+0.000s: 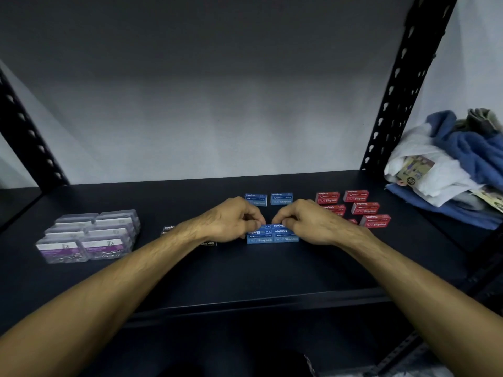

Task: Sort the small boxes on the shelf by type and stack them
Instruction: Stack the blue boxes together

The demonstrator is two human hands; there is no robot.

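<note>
1. A dark shelf (245, 273) is seen from above, framed by perforated black uprights (405, 85) on the right and left, with a pale wall behind it.
2. A heap of blue and white cloth (460, 159) is piled at the right end of the shelf, past the right upright, with a printed card tucked into it.
3. Clear paper-clip boxes (89, 235) with purple labels are stacked in a block at the left of the shelf, well apart from the hands.
4. Red staple boxes (364, 208) are laid out in two rough columns at the right rear, apart from one another; some are partly hidden by the right wrist.
5. A group of blue staple boxes (272, 236) is set at the middle of the shelf, two side by side at the front with further blue boxes on or behind them; how many layers there are cannot be told.
6. Two more blue boxes (281, 199) are stood side by side further back, near the wall, just beyond the knuckles.
7. The left hand (231, 223) is held at the left top edge of the middle blue group, its grip closed as a pinch of thumb and curled fingers on a box there.
8. The right hand (304, 221) is held at the right top edge of the same group, fingers curled and pinched on a box likewise.
9. Black staple boxes (208, 243) are glimpsed under and behind the left forearm, mostly hidden.
</note>
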